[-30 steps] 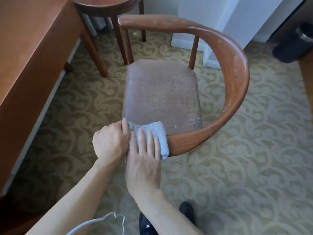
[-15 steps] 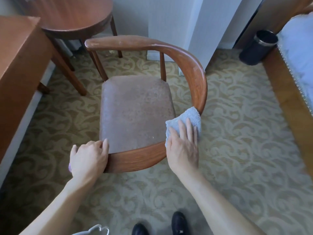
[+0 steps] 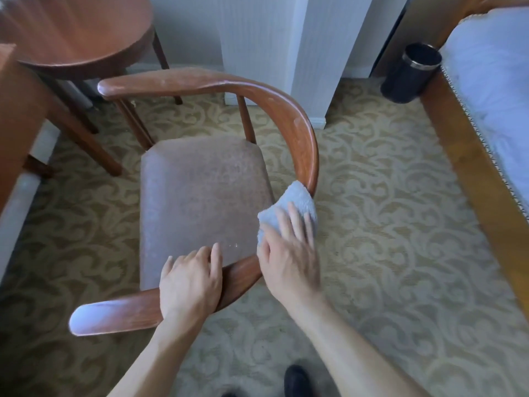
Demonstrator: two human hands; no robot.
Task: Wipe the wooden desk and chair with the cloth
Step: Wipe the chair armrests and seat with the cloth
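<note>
A wooden chair [image 3: 303, 138] with a curved backrest rail and a worn brown seat stands on the carpet in front of me. My right hand [image 3: 289, 259] presses a light blue cloth [image 3: 294, 204] flat against the curved rail at its right bend. My left hand [image 3: 190, 282] rests on the near part of the rail, fingers curled over its top edge. The wooden desk [image 3: 20, 121] shows only as a corner at the far left edge.
A round wooden side table [image 3: 86, 32] stands behind the chair at top left. A white column [image 3: 286, 53] rises behind it. A dark waste bin [image 3: 410, 73] sits at the upper right beside a bed with a wooden frame [image 3: 469, 156]. Patterned carpet surrounds the chair.
My right hand slid the cloth along the rail from the near end to the right bend. My left hand shifted right along the near rail. The camera view tilted up and right.
</note>
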